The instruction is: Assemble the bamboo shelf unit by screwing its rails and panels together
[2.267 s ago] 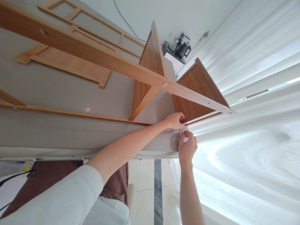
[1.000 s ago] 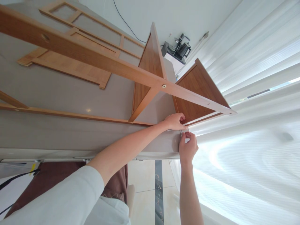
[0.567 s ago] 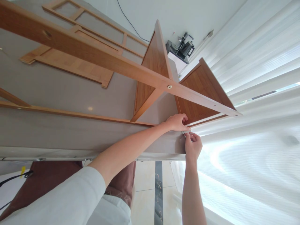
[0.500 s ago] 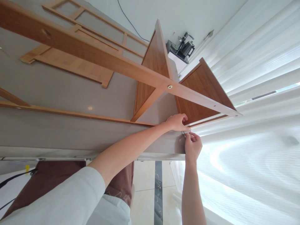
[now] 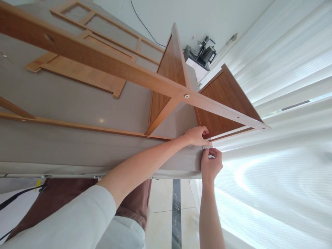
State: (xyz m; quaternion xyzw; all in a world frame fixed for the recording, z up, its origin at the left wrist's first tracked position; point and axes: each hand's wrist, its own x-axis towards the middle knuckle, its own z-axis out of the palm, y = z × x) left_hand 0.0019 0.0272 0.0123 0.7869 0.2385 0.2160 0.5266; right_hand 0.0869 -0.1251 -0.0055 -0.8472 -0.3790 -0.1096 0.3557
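A wooden shelf unit lies on its side, with a long upper rail (image 5: pixel 124 69) and a lower rail (image 5: pixel 77 125) joined by two panels. My left hand (image 5: pixel 197 136) is closed around the lower corner of the end panel (image 5: pixel 225 103), its thumb and fingers at the rail's end. Just below it my right hand (image 5: pixel 212 164) is pinched at the same corner. A thin dark bit shows by its fingertips, too small to name. The inner panel (image 5: pixel 171 62) stands upright to the left of my hands.
A wooden lattice frame (image 5: pixel 114 30) and a loose wooden panel (image 5: pixel 83 74) lie on the grey table (image 5: pixel 124 107). Behind stands a black kettle (image 5: pixel 207 54) on a small cabinet. White curtains (image 5: pixel 272 166) hang close on the right.
My right hand has shifted slightly left and its wrist has turned, the fingers still pinched. My left hand keeps its place on the corner.
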